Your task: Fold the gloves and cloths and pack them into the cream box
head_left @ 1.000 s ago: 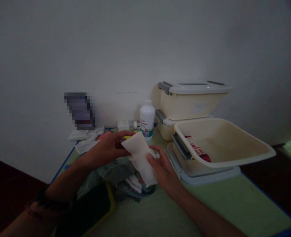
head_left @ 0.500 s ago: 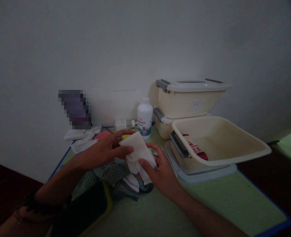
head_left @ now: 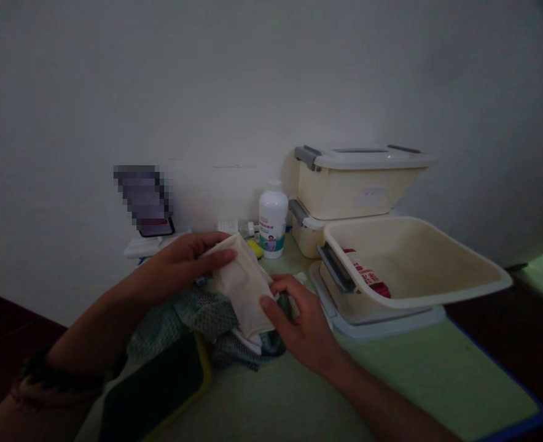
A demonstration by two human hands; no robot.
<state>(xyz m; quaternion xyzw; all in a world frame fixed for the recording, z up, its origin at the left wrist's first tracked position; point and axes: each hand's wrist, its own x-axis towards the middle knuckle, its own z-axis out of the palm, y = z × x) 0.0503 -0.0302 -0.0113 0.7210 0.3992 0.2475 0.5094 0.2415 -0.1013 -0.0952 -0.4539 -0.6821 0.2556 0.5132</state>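
Both my hands hold a folded white cloth point(head_left: 242, 283) over the green table point(head_left: 410, 374). My left hand point(head_left: 183, 264) pinches its upper end with thumb and fingers closed on it. My right hand point(head_left: 299, 322) grips its lower right edge, thumb on top. Under the cloth lies a heap of checked grey-green fabric point(head_left: 198, 319) with more white pieces in it.
An open cream tub point(head_left: 437, 288) holding a red and white packet point(head_left: 368, 277) rests on its lid at the right; two lidded tubs point(head_left: 359, 181) are stacked behind. A white bottle point(head_left: 273, 220) stands by the wall. A dark yellow-edged object point(head_left: 156, 393) lies near left.
My left hand has lifted the cloth's upper end and tilted it; my right hand has slid along its lower edge. The view has shifted slightly.
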